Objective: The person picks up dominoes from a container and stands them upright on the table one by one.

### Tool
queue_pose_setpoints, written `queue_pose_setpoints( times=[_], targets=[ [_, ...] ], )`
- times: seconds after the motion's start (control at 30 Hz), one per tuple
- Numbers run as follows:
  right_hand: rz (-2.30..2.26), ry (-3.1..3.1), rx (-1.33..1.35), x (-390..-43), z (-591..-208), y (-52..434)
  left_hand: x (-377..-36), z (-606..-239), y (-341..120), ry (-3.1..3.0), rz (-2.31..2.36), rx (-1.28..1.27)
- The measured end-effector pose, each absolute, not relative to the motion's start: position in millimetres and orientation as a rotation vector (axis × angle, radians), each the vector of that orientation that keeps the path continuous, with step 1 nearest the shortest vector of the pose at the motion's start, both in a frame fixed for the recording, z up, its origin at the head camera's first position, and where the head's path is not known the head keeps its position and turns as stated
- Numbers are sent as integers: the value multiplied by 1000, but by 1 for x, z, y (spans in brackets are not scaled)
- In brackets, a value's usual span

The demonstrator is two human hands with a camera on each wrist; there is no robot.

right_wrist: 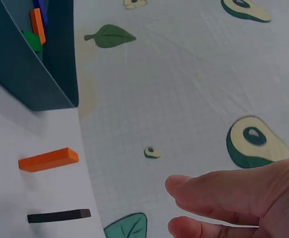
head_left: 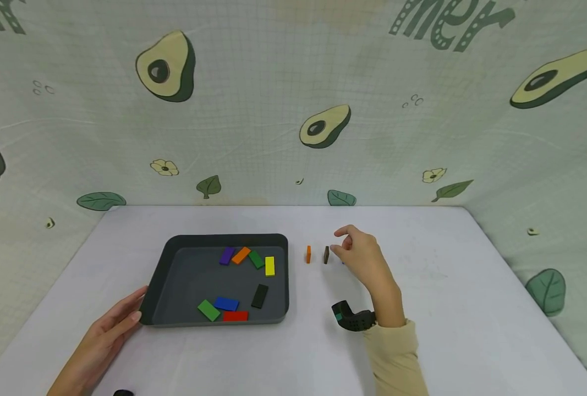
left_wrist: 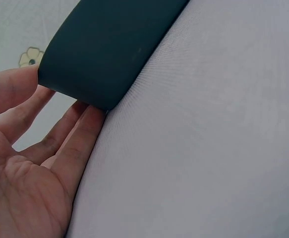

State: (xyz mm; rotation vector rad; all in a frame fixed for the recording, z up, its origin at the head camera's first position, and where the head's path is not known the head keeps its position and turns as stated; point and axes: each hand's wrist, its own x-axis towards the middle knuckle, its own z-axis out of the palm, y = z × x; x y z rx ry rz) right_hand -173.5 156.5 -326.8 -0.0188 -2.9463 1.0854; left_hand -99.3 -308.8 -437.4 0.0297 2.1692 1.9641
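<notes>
Left hand: left hand [head_left: 106, 334] lies flat on the table [head_left: 446, 308], fingers straight and holding nothing, fingertips touching the near-left corner of the dark tray [head_left: 162, 275]; the left wrist view shows the fingers [left_wrist: 60, 136] against that corner.
Right hand: right hand [head_left: 361, 257] hovers just right of the black block [head_left: 326, 254], fingers loosely curled with nothing between them; whether a fingertip touches the block cannot be told.
Hidden at the grip: something bluish peeks out behind the right hand, too covered to name; the wrist camera [head_left: 351, 317] on that arm blocks a patch of table.
Standing blocks: two on edge, the black one beside the right fingers and the orange block [head_left: 308, 254] just beyond it toward the tray; apart from each other.
Tray blocks, near row: three by the left hand's side, green [head_left: 208, 310], blue [head_left: 226, 303], red [head_left: 236, 316], with a black one [head_left: 259, 296] just past them.
Tray blocks, far row: four, purple [head_left: 226, 256], orange [head_left: 241, 255], green [head_left: 256, 259], yellow [head_left: 270, 266]; eight in the tray in all.
Cut off: the right wrist view shows only fingertips [right_wrist: 218, 191]; the tray's far blocks are clipped there.
Backdrop: avocado-print cloth [head_left: 293, 110] behind everything.
</notes>
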Motion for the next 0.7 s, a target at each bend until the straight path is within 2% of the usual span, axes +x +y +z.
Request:
queue_pose_setpoints(
  times=[0.4,0.7],
  targets=[
    [1101,-3000,194,-172,-330,122,-100,-437,-310,2159,1950,9],
    [1113,-3056,460,-166,-336,97,-100,-437,-310,2148,1954,13]
  ],
)
